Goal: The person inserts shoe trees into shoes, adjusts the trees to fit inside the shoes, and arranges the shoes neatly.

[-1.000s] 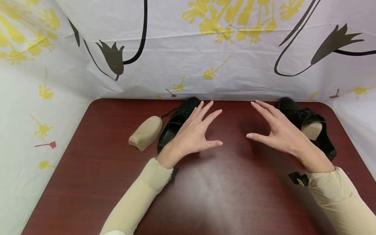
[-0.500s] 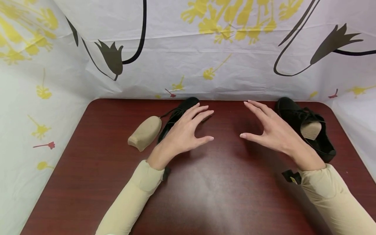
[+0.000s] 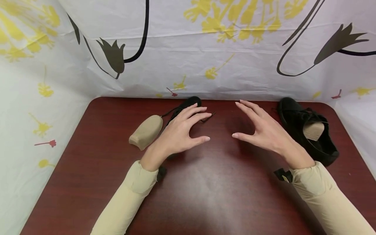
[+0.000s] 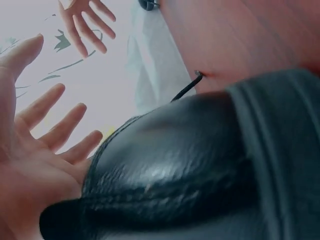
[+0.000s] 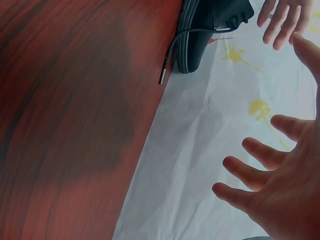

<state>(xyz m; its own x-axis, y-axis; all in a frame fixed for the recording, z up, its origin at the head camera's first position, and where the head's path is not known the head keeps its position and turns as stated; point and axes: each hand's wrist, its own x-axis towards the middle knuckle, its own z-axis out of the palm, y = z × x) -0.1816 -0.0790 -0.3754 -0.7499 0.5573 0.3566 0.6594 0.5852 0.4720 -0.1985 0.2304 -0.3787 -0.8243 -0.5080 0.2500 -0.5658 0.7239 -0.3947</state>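
My left hand [image 3: 179,132] hovers with spread fingers over a black lace-up shoe [image 3: 192,101], covering much of it. Nothing is held. That shoe's dark upper [image 4: 165,155] looms close in the left wrist view, and its loose lace [image 5: 167,57] trails onto the table in the right wrist view. Over the middle right, my right hand [image 3: 264,130] is raised, fingers apart and holding nothing. To its right lies a second black shoe [image 3: 289,112], with a beige block-like piece [image 3: 313,130] showing in its opening. Left of the first shoe is a beige rounded shoe insert [image 3: 147,132].
The dark red wooden table [image 3: 211,182] has rounded far corners. A white sheet [image 3: 164,65] with yellow, red and dark plant prints hangs behind it and along both sides. Small black straps [image 3: 283,175] show beneath the wrists.
Both hands have drifted left, the right one away from the second shoe, so more of that shoe shows. The first shoe's lace tip has come into view. Shoes and insert stay put.
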